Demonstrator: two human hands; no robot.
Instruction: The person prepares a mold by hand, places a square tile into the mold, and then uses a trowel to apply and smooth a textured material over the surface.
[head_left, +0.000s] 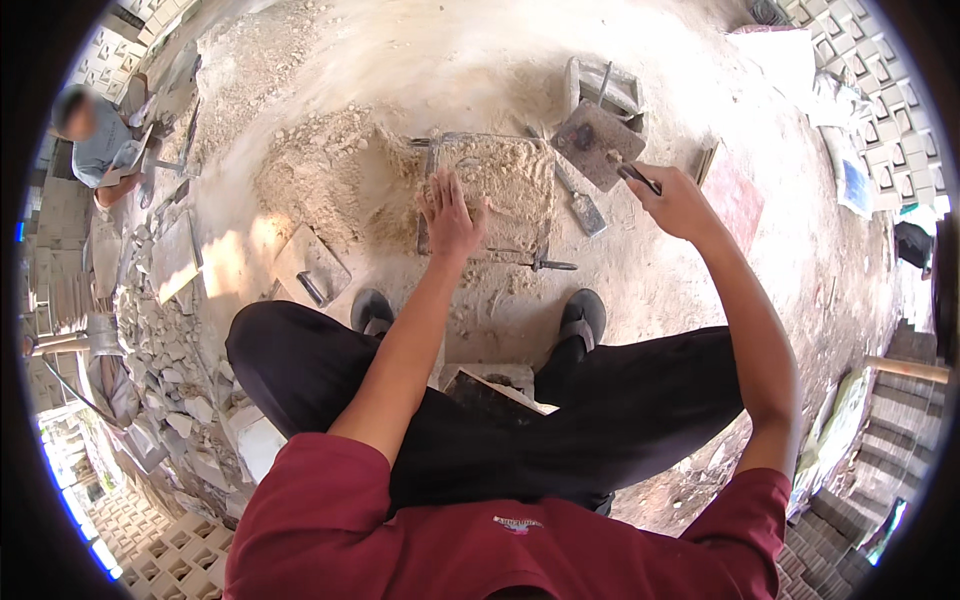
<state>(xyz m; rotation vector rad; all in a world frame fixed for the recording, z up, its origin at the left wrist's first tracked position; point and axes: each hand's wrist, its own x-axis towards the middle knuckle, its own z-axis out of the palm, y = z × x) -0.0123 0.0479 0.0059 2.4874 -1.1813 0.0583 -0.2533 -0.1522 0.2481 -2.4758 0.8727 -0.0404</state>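
Note:
My left hand rests palm down, fingers stretched out, on the damp sandy mix filling a rectangular metal mould on the ground before me. My right hand is closed round the black handle of what looks like a square, flat-bladed trowel. Its dusty blade hangs beyond the mould's far right corner. Between blade and mould lies a smaller trowel. A dark metal handle sticks out at the mould's near right corner.
A loose sand heap borders the mould on the left. A square board with a dark handle lies near my left foot. Behind the square blade stands a box-like frame. Another person crouches far left. Stacked blocks line the right.

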